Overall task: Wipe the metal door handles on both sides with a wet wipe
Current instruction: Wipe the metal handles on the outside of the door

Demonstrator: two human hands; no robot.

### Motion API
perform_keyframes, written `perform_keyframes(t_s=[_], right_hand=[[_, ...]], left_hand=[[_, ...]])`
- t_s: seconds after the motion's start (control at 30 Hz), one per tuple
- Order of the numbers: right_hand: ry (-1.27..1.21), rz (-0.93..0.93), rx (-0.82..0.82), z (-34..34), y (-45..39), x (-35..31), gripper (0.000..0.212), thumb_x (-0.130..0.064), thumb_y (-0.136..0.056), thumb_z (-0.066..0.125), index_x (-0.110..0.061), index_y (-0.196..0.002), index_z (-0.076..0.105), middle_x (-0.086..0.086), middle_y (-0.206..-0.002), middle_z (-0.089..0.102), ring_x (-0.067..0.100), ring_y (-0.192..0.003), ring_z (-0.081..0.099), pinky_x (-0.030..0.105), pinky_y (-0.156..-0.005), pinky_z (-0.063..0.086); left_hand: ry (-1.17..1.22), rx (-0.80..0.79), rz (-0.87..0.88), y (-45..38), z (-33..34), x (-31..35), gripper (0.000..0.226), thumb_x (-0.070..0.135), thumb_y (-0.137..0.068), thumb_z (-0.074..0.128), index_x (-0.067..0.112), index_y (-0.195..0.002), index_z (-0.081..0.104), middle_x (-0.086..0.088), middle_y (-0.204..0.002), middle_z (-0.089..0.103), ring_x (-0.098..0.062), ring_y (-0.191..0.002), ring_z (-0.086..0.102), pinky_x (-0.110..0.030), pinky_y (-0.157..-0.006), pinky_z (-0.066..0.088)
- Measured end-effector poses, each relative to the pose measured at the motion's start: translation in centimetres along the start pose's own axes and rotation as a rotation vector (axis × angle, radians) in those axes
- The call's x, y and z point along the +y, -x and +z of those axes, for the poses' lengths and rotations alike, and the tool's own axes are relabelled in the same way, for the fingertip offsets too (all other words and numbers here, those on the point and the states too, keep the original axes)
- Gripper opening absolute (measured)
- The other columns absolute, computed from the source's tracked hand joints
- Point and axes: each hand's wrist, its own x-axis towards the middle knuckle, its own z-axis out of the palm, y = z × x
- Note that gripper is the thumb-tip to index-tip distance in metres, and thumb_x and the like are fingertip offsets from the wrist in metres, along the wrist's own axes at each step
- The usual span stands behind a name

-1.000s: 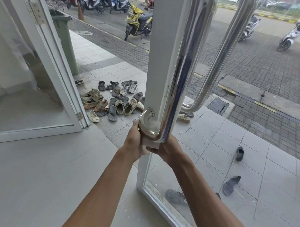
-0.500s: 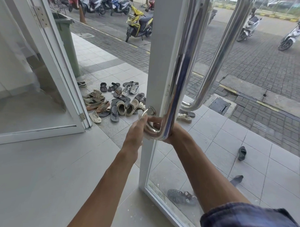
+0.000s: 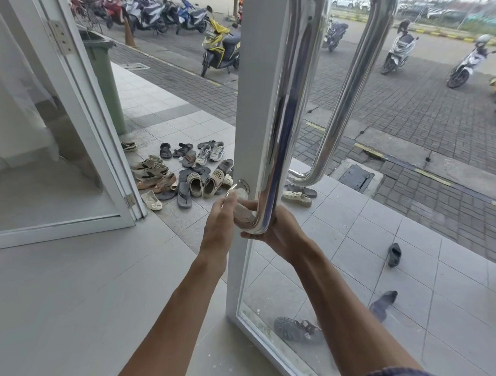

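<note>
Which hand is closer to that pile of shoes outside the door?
Left. The left hand is at the handle's bottom bend, on the side facing the shoes; the right hand cups the bend from the far side.

No text, label, brand or number can be read anywhere; the parked scooters' (image 3: 219,47) plates are too small
</note>
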Motion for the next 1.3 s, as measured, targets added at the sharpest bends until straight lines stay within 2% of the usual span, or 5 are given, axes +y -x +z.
perform_keyframes(t_s=[0.2, 0.43, 0.6, 0.8, 1.3], right_hand=[[-0.056, -0.099, -0.121, 0.7, -0.2, -1.6, 0.028, -0.03, -0.098, 0.053, -0.017, -0.119, 0.065, 0.01, -0.119, 0.07, 0.022, -0.099, 0.07, 0.032, -0.085, 0.057], [0.074, -0.042, -0.118, 0.1, 0.0, -0.8, 0.046, -0.044, -0.094, 0.047, -0.02, -0.13, 0.065, 0.005, -0.12, 0.072, 0.022, -0.104, 0.068, 0.038, -0.088, 0.054], [0.01, -0.126, -0.095, 0.9, -0.5, -1.3, 0.029, -0.036, -0.094, 0.052, -0.029, -0.098, 0.079, -0.002, -0.097, 0.075, 0.024, -0.09, 0.07, 0.049, -0.093, 0.052], [0.083, -0.033, -0.018, 0.6, 0.3, -0.7, 0.044, -0.039, -0.092, 0.05, -0.015, -0.125, 0.067, 0.018, -0.123, 0.07, 0.036, -0.109, 0.067, 0.051, -0.097, 0.052], [-0.002, -0.204, 0.261, -0.5, 5.6, 0.2, 0.037, -0.014, -0.104, 0.036, 0.0, -0.105, 0.07, 0.021, -0.106, 0.07, 0.029, -0.097, 0.065, 0.042, -0.081, 0.057]], left_hand=[[0.049, 0.009, 0.003, 0.8, 0.4, 0.6, 0.047, 0.057, -0.1, 0.038, 0.033, -0.136, 0.055, 0.004, -0.135, 0.061, -0.015, -0.128, 0.054, -0.046, -0.114, 0.037], [-0.014, 0.018, 0.05, 1.5, 0.8, 0.9, 0.048, 0.052, -0.104, 0.032, 0.053, -0.075, 0.07, 0.017, -0.102, 0.068, 0.004, -0.098, 0.061, -0.033, -0.089, 0.046], [0.038, 0.033, 0.034, 1.7, 0.7, 1.2, 0.048, 0.052, -0.102, 0.038, 0.023, -0.134, 0.059, 0.0, -0.131, 0.065, -0.013, -0.124, 0.057, -0.04, -0.113, 0.039], [-0.015, 0.036, 0.066, 1.8, 0.8, 0.9, 0.04, 0.052, -0.103, 0.037, 0.03, -0.12, 0.065, 0.003, -0.118, 0.069, -0.011, -0.11, 0.062, -0.032, -0.095, 0.047], [-0.248, 0.019, 0.178, 3.5, 1.9, -0.6, 0.049, 0.048, -0.104, 0.037, 0.024, -0.145, 0.05, -0.004, -0.163, 0.027, -0.019, -0.151, 0.025, -0.048, -0.12, 0.027]])
